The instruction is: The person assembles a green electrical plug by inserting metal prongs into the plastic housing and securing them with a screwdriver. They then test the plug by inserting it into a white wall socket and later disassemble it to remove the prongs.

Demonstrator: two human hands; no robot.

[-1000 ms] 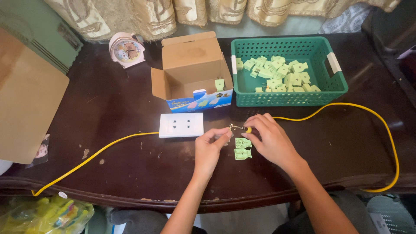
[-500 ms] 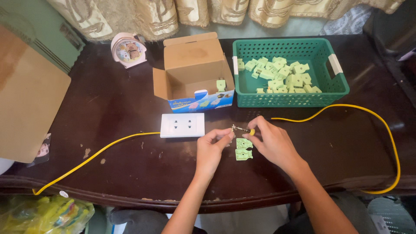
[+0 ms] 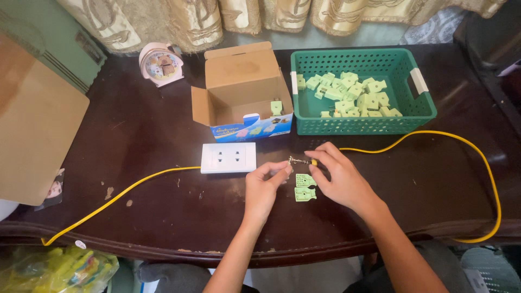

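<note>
Hands [image 3: 304, 182] (unmoved) at yellow cable [image 3: 434, 135] end

**Two hands meet, fingertips nearly touching**

Both bare forearms reach up from the lower edge, converging. The left hand [image 3: 261, 187] curls palm-down, thumb and forefinger pinched together. The right hand [image 3: 339, 179] arches beside it, its fingers [image 3: 317, 157] pinched closed at the tips.

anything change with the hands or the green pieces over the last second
Hardly anything. Both hands stay at the yellow cable's metal end: right hand pinching it, left hand beside it. The two green plug halves, white socket plate, cardboard box and green basket stayed put.
</note>
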